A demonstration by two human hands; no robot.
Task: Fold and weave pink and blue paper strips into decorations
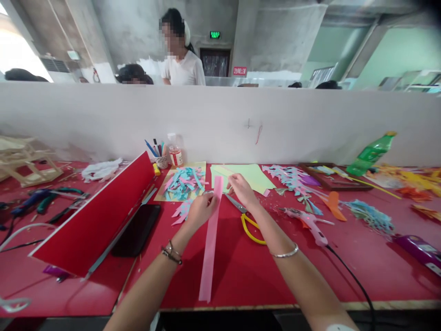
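We note a red-topped bench point(255, 280) against a low white partition point(138, 112); beyond it, a grey concrete wall point(275, 41) and, at right, a pale green wall point(396, 53); we record a lit green sign point(215, 34) above a dark doorway point(215, 63); bright light point(14, 46) at upper left.

Scissors point(243, 215) lie right of the paper strip point(210, 248), phone point(138, 230) left.

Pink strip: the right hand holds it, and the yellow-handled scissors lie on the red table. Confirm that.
Not the right hand: the head view shows the left hand holding the pink strip; the yellow-handled scissors do lie on the red table.
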